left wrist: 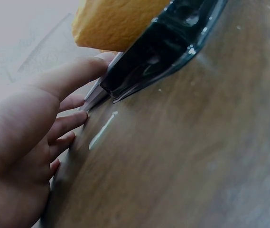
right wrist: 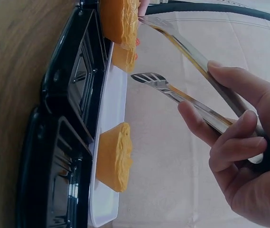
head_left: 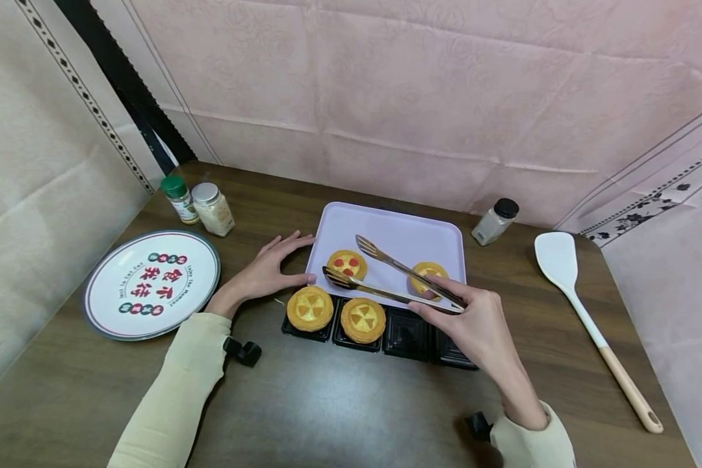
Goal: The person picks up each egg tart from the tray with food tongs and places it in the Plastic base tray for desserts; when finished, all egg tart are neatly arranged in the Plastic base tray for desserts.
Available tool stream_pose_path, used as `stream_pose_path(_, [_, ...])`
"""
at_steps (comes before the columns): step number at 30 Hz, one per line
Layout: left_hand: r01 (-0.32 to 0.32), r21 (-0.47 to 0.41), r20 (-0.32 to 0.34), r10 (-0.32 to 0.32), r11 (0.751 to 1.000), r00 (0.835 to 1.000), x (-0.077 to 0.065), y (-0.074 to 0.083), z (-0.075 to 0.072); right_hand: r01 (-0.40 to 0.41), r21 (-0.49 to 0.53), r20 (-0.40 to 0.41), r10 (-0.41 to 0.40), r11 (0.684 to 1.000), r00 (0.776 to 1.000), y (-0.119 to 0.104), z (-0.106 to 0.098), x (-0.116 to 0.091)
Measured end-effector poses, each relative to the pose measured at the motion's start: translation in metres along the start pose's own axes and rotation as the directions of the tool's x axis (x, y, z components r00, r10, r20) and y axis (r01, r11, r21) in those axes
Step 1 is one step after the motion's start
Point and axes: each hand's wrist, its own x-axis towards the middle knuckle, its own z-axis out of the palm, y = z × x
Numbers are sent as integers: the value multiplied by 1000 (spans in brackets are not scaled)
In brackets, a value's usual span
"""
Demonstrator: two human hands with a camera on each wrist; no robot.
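Centre right, the right hand (head_left: 476, 318) grips slim metal tongs (head_left: 400, 265); ideally squeeze gently, straight-fingered left hand (head_left: 267, 270) steadying the lavender rectangular tray (head_left: 389, 222).

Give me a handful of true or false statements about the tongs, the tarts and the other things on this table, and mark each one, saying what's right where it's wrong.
1. The person's right grip holds the metal tongs. True.
2. All four compartments of the black container hold a tart. False: only the two on the left do.
3. The tart with red spots is on the tray. True.
4. The tips of the metal tongs are pressed together. False: they stand apart.
5. The person's left grip is at the left edge of the tray. True.
6. In the head view, the white spatula lies left of the round plate. False: it lies far to the right of it.
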Motion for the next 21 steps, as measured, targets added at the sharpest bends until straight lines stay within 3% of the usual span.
stream_pose_path(21, [-8, -6, 0, 8, 1000, 1000, 1, -2, 0, 24, -19, 43, -23, 1000, 999, 1, 3, -1])
